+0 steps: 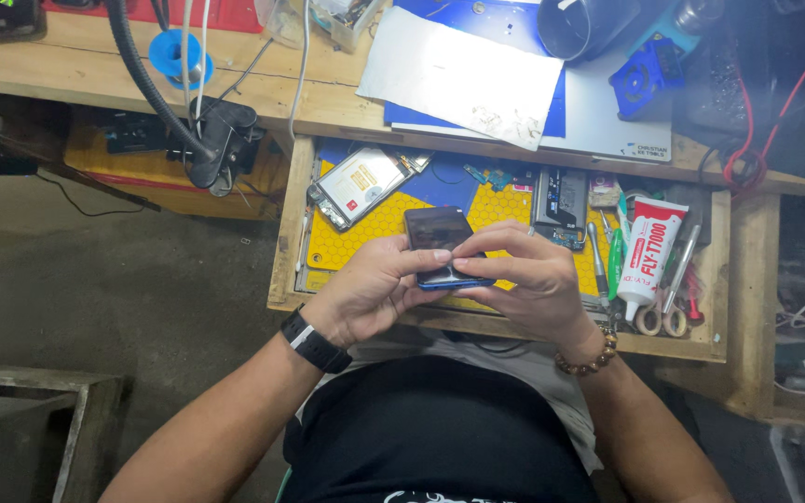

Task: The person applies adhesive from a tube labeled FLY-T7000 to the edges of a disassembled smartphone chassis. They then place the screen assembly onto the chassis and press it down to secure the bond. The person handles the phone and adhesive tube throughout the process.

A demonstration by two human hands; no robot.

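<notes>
Black-shirted torso [440, 438] fills the bottom of the view, closest to the camera, with two bare forearms reaching forward from it. Beyond the fingers runs a wooden table [95, 65], cluttered with a blue mat [552, 112] and a grey sheet [463, 74]. Directly under the fingers sits an open wooden drawer [286, 233] lined with a yellow honeycomb mat [365, 233]. Both hands hold a dark smartphone [437, 233] with a blue edge over that drawer. The left hand [370, 293], a black watch on its wrist, has its fingers curled shut around the phone's near left side, thumb lying across the screen. The right hand [528, 279], with a beaded bracelet, has its fingers closed over the phone's right edge and near end. Just beyond the left fingers lies an opened phone body [361, 183], tilted. To the right of the right fingers lies a white glue tube [649, 250], with scissors [661, 319] near its tip.
</notes>
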